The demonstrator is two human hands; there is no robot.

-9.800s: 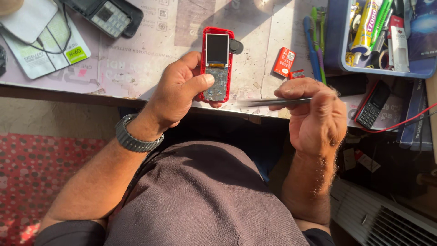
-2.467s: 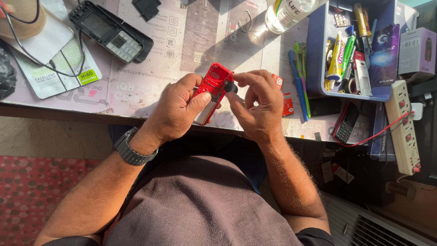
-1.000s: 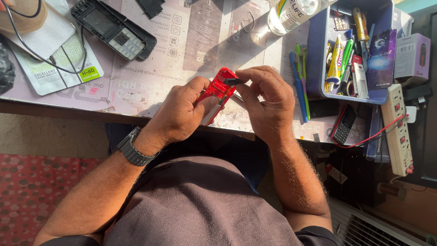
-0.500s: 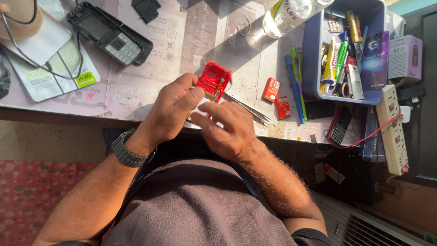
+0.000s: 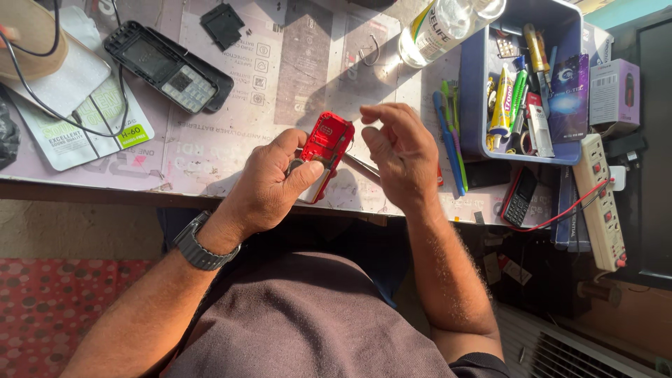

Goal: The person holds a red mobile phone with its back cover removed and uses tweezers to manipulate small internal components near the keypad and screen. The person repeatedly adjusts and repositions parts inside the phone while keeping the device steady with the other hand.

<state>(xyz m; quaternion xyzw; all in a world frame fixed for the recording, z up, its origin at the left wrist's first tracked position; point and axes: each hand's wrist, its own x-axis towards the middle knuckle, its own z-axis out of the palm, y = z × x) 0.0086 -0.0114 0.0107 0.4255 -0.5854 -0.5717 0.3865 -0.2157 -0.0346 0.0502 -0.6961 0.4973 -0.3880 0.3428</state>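
The left hand (image 5: 269, 185) grips a small red phone (image 5: 326, 143) above the near edge of the counter (image 5: 231, 150), thumb across its lower end. Just right of it, the right hand (image 5: 400, 154) hovers empty, fingers loosely curled apart. A blue tray (image 5: 470, 105) of tools sits far right.

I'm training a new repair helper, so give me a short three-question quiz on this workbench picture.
1. Which hand holds the red phone?
2. True or false: the right hand grips a tool.
3. Where does the black phone lie: A in the blue bin, B on the desk beyond the left hand, C on the floor?

Key: 1 the left hand. 2 false, it looks empty. 3 B.
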